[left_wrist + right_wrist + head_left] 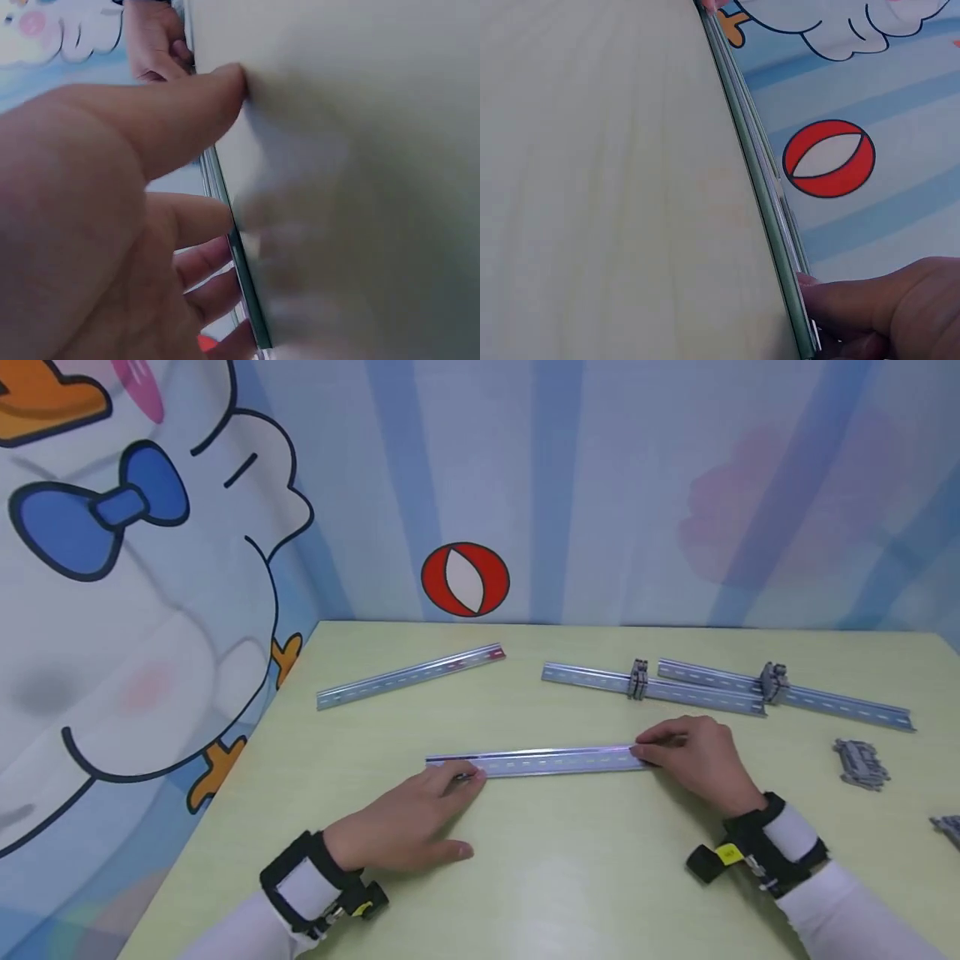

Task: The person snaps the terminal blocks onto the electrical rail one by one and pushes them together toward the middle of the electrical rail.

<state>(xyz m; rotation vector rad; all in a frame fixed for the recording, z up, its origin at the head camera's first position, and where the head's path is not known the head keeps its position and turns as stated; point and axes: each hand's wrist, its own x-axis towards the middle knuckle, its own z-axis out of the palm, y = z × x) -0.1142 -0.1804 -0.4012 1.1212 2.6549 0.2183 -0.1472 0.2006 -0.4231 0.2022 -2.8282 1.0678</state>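
A long, narrow toy road track (555, 762), grey-blue with a dashed white centre line and raised edges, lies across the middle of the table. At its left end my left hand (412, 818) rests with its fingers on the strip; the thumb is spread away on the tabletop. The left wrist view has these fingers (206, 225) against the strip's edge, the thumb apart from it. My right hand (697, 756) pinches the track's right end between thumb and fingers. Up close, the right wrist view has the thumb and fingers (855, 304) at that end, partly cut off by the frame.
Another track strip (405, 677) with a red end lies at the back left. Two more strips, a nearer one (585, 677) and a farther one (847, 704), carry grey supports (773, 683). Grey plastic parts (862, 764) lie at the right. A patterned wall (600, 485) stands behind the table.
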